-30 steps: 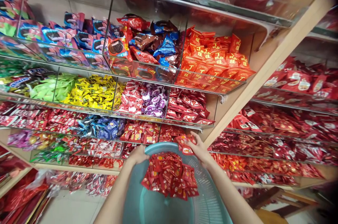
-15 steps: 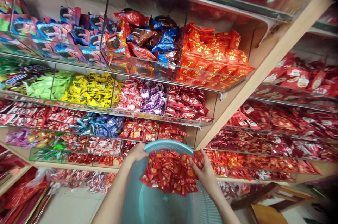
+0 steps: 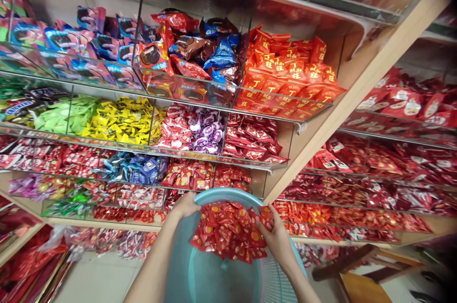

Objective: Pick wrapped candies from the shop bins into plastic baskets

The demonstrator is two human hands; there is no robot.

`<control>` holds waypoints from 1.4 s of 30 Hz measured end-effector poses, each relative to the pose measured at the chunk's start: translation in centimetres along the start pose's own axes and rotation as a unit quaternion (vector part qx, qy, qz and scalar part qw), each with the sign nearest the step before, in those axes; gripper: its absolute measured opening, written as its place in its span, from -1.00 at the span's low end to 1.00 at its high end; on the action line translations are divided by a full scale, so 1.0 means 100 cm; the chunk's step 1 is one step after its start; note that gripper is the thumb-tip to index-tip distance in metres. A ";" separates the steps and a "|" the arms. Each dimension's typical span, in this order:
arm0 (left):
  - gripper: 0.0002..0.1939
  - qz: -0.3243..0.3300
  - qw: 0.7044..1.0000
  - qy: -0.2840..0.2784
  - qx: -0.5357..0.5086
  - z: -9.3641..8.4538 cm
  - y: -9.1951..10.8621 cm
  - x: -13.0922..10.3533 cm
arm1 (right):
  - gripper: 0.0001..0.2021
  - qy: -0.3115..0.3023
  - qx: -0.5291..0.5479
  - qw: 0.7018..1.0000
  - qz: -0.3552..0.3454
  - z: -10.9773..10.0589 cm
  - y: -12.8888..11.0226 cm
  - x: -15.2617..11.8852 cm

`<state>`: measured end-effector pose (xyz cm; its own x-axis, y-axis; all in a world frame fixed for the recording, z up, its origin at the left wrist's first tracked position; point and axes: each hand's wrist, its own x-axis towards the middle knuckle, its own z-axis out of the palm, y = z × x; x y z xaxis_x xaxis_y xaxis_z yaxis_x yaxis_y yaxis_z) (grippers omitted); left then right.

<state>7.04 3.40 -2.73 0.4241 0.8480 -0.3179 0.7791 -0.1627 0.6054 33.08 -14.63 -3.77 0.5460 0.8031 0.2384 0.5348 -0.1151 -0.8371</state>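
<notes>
Shelves of glass-fronted candy bins are filling the background while, at six o'clock, red candy packets [image 3: 228, 231] are lying heaped in a teal basket [image 3: 228, 196], its rim being gripped by the left hand [image 3: 183, 207] at nine o'clock and the right hand [image 3: 274, 238] closing on packets at three o'clock.

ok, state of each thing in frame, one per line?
left hand: gripping the basket rim
right hand: closed on red candy packets at the pile's edge
teal basket: tilted toward the shelves, partly filled
red candy packets: heaped against the basket's far rim
shelf bins: stocked with wrapped sweets
</notes>
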 end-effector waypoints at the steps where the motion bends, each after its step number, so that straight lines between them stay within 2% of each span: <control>1: -0.83 0.003 1.000 -0.002 0.001 0.000 0.000 0.000 | -0.38 -0.003 0.001 1.000 0.000 -0.001 -0.001 -0.001; 6: -0.84 0.019 1.000 -0.009 0.007 -0.001 0.001 0.000 | -0.36 0.004 0.007 1.000 0.023 -0.012 -0.008 -0.006; 11: -0.85 0.034 0.999 -0.015 0.016 -0.002 0.002 -0.001 | -0.29 -0.005 0.075 0.996 0.045 -0.022 -0.033 -0.003; 14: -0.84 0.035 0.999 -0.016 0.016 -0.002 0.002 -0.002 | -0.29 -0.022 0.137 0.990 0.030 -0.017 -0.049 0.002; 17: -0.82 0.026 0.999 -0.010 0.022 -0.001 0.002 -0.002 | -0.31 -0.084 0.165 0.983 0.003 -0.006 -0.056 0.008; 20: -0.83 0.026 0.999 -0.005 0.023 -0.001 0.000 -0.001 | -0.34 -0.133 0.177 0.975 -0.014 0.003 -0.055 0.011; 23: -0.83 0.042 0.999 -0.002 0.021 0.000 -0.002 0.000 | -0.39 -0.155 0.174 0.972 -0.026 0.008 -0.049 0.012; 29: -0.81 0.028 0.999 -0.004 0.026 -0.001 -0.001 -0.001 | -0.41 -0.124 0.118 0.984 -0.045 0.005 -0.037 0.008; 35: -0.83 0.028 0.999 0.001 0.034 -0.001 0.001 -0.002 | -0.44 -0.155 0.047 0.984 -0.079 0.010 -0.036 0.004; 39: -0.84 0.028 0.999 -0.003 0.033 -0.001 0.000 -0.001 | -0.42 -0.119 0.053 0.990 -0.058 0.014 -0.031 0.005; 42: -0.84 0.024 0.999 -0.004 0.030 -0.001 0.000 -0.001 | -0.37 -0.105 0.100 0.989 -0.002 0.008 -0.030 0.004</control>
<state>6.91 3.35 -2.60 0.4652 0.8342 -0.2961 0.7841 -0.2330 0.5753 31.13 -13.47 -1.56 0.3879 0.9092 0.1516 0.3861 -0.0110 -0.9224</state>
